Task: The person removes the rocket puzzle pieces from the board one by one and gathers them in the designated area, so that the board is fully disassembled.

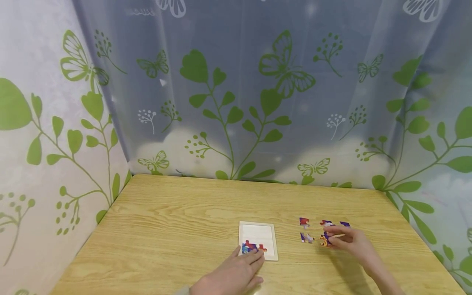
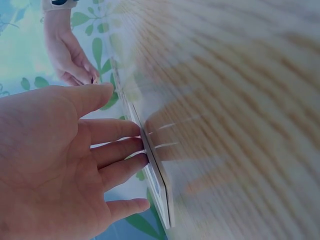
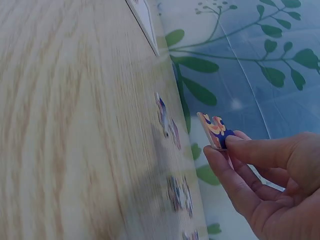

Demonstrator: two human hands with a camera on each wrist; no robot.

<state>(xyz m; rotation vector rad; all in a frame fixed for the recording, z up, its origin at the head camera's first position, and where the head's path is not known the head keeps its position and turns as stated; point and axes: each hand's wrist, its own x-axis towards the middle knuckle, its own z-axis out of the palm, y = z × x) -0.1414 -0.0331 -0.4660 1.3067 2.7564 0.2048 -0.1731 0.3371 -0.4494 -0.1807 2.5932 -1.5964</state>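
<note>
A white puzzle tray (image 1: 275,242) lies on the table, with joined colourful puzzle pieces (image 1: 249,246) along its near side. My left hand (image 1: 233,273) rests at the tray's near edge, its fingers extended over the lowest pieces and hiding part of them. In the left wrist view, the fingertips (image 2: 139,159) meet the tray's rim. To the right of the tray, my right hand (image 1: 355,245) pinches a puzzle piece (image 3: 214,131) between thumb and fingers. That piece is orange, yellow and dark blue, and is held up off the table in the right wrist view.
Between the tray and my right hand lie loose puzzle pieces, among them a red one (image 1: 304,222) and a purple and white one (image 1: 306,238). More sit behind the right hand, including a dark blue piece (image 1: 345,224). A leaf-patterned curtain (image 1: 236,102) borders the wooden table (image 1: 166,213).
</note>
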